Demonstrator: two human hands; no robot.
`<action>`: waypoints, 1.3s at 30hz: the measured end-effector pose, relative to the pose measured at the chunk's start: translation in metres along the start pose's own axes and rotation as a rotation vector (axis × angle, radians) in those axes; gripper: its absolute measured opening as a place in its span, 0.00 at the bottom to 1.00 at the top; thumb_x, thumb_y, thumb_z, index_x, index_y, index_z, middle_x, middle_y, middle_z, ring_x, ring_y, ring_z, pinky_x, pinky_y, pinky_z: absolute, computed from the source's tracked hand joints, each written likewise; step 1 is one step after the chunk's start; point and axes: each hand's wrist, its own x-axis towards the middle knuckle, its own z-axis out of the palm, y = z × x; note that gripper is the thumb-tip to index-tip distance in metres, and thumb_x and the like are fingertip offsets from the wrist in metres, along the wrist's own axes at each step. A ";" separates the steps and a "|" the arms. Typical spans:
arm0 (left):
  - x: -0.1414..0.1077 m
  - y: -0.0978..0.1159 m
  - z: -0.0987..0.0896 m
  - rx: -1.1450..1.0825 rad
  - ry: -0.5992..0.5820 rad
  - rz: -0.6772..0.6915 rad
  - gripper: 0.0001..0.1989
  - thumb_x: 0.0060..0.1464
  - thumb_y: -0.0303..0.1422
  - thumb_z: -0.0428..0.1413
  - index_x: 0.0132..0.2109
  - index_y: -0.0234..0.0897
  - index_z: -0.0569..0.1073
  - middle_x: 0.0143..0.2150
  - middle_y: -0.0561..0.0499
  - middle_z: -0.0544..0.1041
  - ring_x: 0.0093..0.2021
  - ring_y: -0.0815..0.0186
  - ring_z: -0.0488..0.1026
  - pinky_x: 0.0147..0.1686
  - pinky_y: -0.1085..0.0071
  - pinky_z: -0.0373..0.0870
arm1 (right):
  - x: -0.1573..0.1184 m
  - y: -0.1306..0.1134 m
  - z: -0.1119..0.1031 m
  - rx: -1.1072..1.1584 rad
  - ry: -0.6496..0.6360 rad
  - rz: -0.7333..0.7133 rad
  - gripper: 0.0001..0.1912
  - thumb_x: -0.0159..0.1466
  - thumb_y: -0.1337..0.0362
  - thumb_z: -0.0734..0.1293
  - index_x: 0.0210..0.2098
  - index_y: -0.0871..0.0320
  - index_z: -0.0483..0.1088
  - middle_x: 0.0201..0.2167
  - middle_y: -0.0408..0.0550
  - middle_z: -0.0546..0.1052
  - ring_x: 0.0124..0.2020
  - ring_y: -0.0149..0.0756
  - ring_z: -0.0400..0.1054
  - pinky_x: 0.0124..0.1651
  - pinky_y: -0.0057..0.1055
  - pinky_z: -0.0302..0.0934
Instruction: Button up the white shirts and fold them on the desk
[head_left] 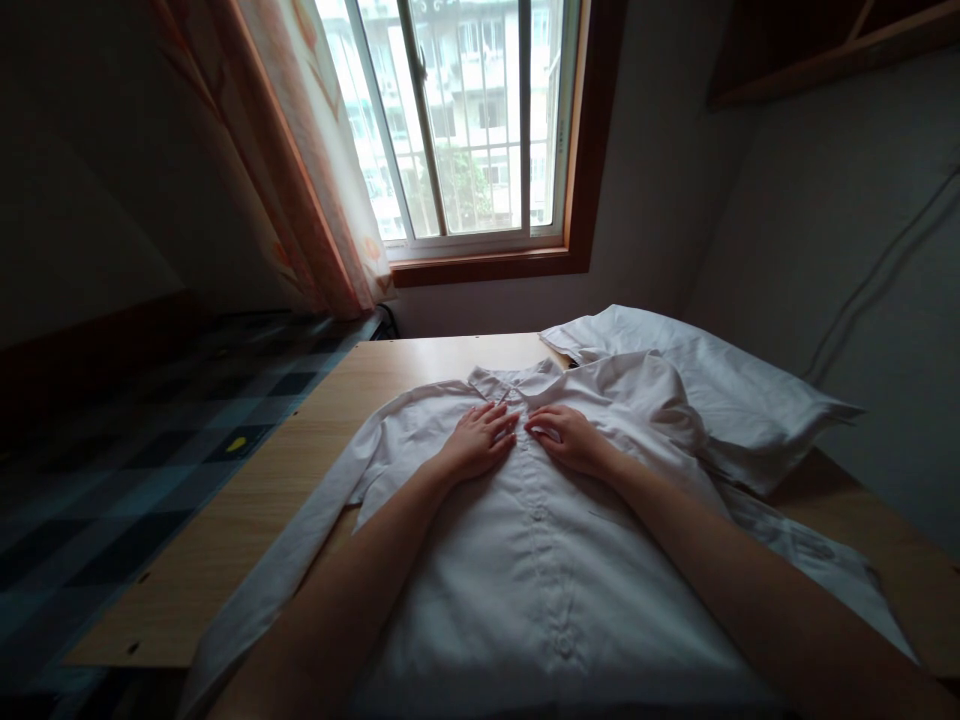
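A white button-up shirt (480, 580) lies front up on a wooden board, its collar (517, 378) toward the window and its sleeves spread to both sides. My left hand (480, 438) rests flat on the upper chest, left of the button placket, fingers stretched out. Just across the placket, my right hand (566, 436) lies on the cloth with its fingers slightly bent and apart. Neither hand grips the fabric. The shirt's buttoned front runs down between my forearms, with some wrinkles along it.
Behind the right shoulder lies another white cloth piece (697, 370), bunched up. The wooden board (247, 530) shows at the left, beside a blue checked bed cover (150, 450). A window (465, 130) and an orange curtain (285, 170) are ahead; a shelf (840, 60) hangs upper right.
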 end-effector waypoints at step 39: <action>-0.001 0.001 0.001 -0.002 0.007 0.002 0.25 0.66 0.45 0.43 0.66 0.44 0.64 0.70 0.47 0.59 0.71 0.57 0.52 0.68 0.55 0.47 | -0.001 -0.002 -0.002 -0.038 -0.019 0.006 0.13 0.63 0.67 0.65 0.45 0.55 0.77 0.48 0.50 0.78 0.49 0.41 0.71 0.55 0.38 0.62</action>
